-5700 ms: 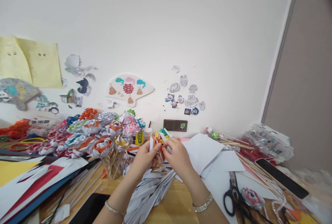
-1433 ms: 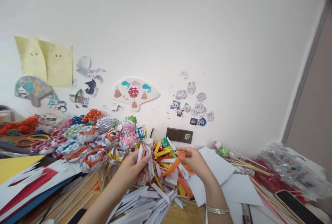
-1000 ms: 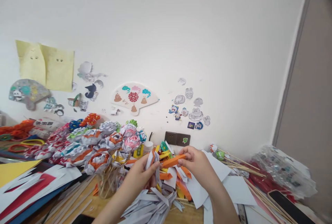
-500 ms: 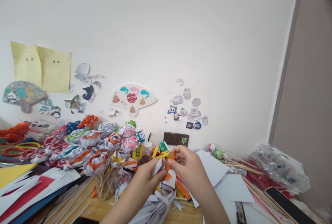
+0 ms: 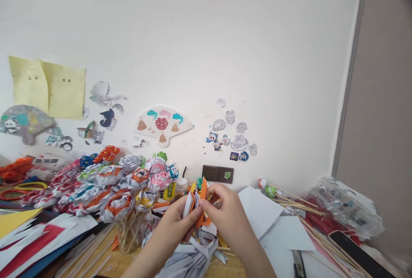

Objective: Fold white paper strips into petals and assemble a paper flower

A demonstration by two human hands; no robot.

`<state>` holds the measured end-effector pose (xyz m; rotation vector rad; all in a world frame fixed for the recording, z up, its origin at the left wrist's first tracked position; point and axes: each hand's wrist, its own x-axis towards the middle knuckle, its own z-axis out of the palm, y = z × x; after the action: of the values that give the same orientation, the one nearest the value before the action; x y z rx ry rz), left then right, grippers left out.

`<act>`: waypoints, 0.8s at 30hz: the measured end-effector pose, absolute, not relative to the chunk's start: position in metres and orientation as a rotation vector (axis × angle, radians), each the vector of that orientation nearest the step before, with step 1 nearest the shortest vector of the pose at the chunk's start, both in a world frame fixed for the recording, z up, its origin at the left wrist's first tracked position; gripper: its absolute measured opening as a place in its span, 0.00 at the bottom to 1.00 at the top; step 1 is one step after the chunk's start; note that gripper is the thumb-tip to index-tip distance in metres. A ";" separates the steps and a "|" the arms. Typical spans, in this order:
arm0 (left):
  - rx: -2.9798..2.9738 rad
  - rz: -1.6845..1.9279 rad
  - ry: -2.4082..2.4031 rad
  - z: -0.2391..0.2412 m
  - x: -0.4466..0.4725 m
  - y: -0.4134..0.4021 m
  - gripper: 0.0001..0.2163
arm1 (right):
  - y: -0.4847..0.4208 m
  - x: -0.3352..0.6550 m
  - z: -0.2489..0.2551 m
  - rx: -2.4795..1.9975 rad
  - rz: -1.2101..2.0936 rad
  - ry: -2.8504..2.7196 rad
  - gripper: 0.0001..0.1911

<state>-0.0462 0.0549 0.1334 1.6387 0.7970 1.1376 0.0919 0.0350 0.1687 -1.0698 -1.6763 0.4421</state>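
Note:
My left hand (image 5: 183,218) is closed around a folded white-and-orange paper piece (image 5: 189,203), whose folded edges stick up above the fingers. My right hand (image 5: 220,205) pinches an orange paper strip (image 5: 203,190) between thumb and fingers, right against the folded piece. Both hands meet above the table, thumbs almost touching. Below them lies a bundle of white paper strips (image 5: 189,258). Just left of the hands, folded paper flowers (image 5: 117,205) in white, orange and pink crowd together, some on sticks in a clear jar (image 5: 128,230).
White paper sheets (image 5: 289,230), a utility knife (image 5: 298,263), wooden sticks (image 5: 325,243), a phone (image 5: 357,252) and a clear plastic bag (image 5: 347,205) lie at right. Coloured paper (image 5: 41,243) and scissors (image 5: 28,187) are at left. Behind stands a wall with a socket (image 5: 210,171).
The orange strip now stands more upright beside the folded piece. Both hands have shifted slightly left in view, and the view itself has moved a little.

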 end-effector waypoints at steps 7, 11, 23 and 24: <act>1.646 1.196 0.747 0.128 -0.049 0.061 0.19 | 0.033 0.091 0.170 -0.988 0.472 -1.709 0.05; 1.646 1.157 0.744 0.130 -0.049 0.058 0.19 | 0.032 0.089 0.170 -0.966 0.617 -1.572 0.03; 1.516 1.377 0.888 0.143 -0.048 0.052 0.21 | 0.025 0.083 0.171 -1.086 0.342 -1.690 0.06; 1.519 1.391 0.900 0.144 -0.048 0.051 0.21 | 0.024 0.081 0.171 -1.083 0.282 -1.728 0.07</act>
<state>-0.0476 0.0510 0.1437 1.5189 0.9004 1.3909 0.0809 0.0238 0.1707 -1.0833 -1.7277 0.2818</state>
